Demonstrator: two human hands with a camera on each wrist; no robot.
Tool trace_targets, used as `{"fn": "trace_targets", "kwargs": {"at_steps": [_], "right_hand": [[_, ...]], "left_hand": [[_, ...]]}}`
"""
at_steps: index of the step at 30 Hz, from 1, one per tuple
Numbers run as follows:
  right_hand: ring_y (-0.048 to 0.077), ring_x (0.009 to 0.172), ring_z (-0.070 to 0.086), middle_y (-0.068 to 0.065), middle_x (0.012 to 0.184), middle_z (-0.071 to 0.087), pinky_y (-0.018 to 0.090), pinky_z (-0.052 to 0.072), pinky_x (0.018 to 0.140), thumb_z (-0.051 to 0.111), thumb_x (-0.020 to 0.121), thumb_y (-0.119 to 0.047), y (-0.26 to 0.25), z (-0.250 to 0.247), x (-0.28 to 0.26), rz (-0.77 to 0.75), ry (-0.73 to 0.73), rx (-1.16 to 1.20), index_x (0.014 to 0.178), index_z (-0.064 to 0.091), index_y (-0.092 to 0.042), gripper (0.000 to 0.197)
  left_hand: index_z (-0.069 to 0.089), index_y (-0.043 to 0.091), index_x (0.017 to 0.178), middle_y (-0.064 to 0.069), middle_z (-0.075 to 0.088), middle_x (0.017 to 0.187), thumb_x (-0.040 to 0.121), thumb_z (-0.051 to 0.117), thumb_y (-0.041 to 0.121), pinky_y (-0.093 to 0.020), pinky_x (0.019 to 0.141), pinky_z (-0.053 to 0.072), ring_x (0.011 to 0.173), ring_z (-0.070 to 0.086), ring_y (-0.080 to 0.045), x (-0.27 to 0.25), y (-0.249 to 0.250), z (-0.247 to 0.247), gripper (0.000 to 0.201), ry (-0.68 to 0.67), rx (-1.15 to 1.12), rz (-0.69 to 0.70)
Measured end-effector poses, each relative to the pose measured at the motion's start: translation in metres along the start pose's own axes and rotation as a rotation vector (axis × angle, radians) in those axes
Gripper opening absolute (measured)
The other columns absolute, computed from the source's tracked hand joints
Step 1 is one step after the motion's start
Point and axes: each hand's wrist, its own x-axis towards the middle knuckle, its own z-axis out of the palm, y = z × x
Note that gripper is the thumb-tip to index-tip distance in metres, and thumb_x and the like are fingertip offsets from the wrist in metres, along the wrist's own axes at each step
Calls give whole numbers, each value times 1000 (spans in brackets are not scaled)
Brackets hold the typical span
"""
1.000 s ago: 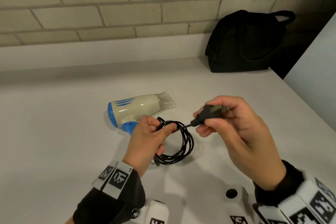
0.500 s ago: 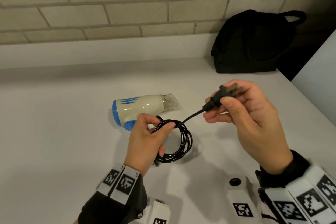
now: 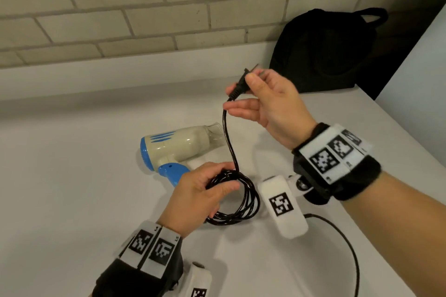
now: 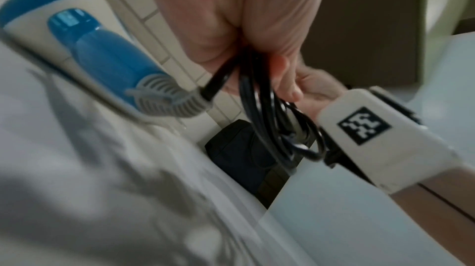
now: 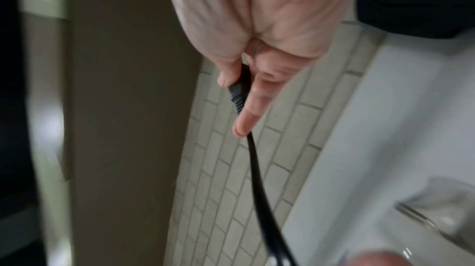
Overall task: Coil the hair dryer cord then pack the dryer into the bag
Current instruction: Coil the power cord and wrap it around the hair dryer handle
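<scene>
A cream and blue hair dryer [image 3: 176, 146] [image 4: 85, 47] lies on its side on the white counter [image 3: 72, 188]. Its black cord is wound into a coil [image 3: 243, 202] [image 4: 270, 120]. My left hand [image 3: 205, 190] [image 4: 231, 26] grips the coil's top, just right of the dryer's blue handle. My right hand [image 3: 265, 101] [image 5: 246, 63] pinches the black plug [image 3: 241, 85] [image 5: 239, 91] raised above the counter. A free length of cord [image 3: 229, 137] [image 5: 259, 181] runs from the plug down to the coil. The black bag [image 3: 323, 50] stands at the back right against the wall.
A brick wall [image 3: 144, 7] with a white ledge runs behind the counter. A white panel [image 3: 415, 75] rises at the right beyond the counter's edge. A thin black cable [image 3: 347, 248] from my wrist gear trails over the counter at the lower right.
My right hand has lifted the plug up and back, then leftward, so the free cord now hangs nearly upright. The left hand kept hold of the coil.
</scene>
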Motion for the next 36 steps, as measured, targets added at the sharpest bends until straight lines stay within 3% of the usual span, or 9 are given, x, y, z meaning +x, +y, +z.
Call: {"fn": "trace_targets", "kwargs": {"at_steps": [6,9,15,18,21,26,30,33,36], "right_hand": [[16,65,70,16,91,64,21,57,57,44,94,-15,66,-24,1,474,134,166,107,49,5,24],[15,54,62,10,69,65,24,53,53,51,91,-13,92,-27,-14,652,65,-65,89,58,2,17],[11,52,54,-1,53,62,24,43,56,52,88,-7,102,-18,-30,697,-74,-183,76,57,-8,13],[18,67,60,9,77,63,23,48,58,59,85,-16,100,-13,-34,704,-157,-125,95,57,2,21],[31,90,54,20,99,58,32,49,71,60,84,-17,99,-14,-36,699,-154,-60,118,48,8,43],[14,68,66,7,77,70,22,54,63,48,90,-21,97,-19,-42,661,-222,67,113,56,4,35],[34,105,57,30,123,55,43,41,99,25,89,-58,90,-27,-49,660,-260,65,124,48,4,75],[45,115,47,36,128,46,58,25,107,40,75,-72,87,-33,-55,603,-368,-31,121,49,5,90],[30,102,59,19,104,66,45,42,98,68,72,-45,80,-36,-63,515,-411,-108,102,66,-7,49]], "left_hand": [[59,33,92,16,52,40,83,56,6,-8,37,31,31,35,-1,-3,-4,-7,29,-27,-13,3],[55,29,102,11,52,42,83,54,1,-2,43,33,36,45,7,-5,-3,-5,33,-2,-36,92],[43,33,113,27,57,55,84,49,15,-1,50,37,47,50,12,2,-3,-4,35,-53,18,182],[46,44,105,18,54,81,76,47,34,-4,55,40,58,52,11,6,-5,-6,30,14,112,237],[50,46,96,14,48,93,83,49,29,-8,52,41,59,50,-2,12,-9,-10,22,94,108,209],[56,34,90,9,55,59,88,47,25,-14,41,35,41,40,-4,13,-13,-8,13,72,79,139],[53,28,91,11,53,52,89,47,17,-5,42,35,40,50,5,12,-15,-1,12,142,76,143],[51,33,88,9,52,59,89,48,20,-6,42,36,39,48,3,9,-20,5,14,162,144,138],[50,28,92,8,54,61,90,47,23,-7,45,38,42,50,4,11,-27,7,5,175,179,106]]}}
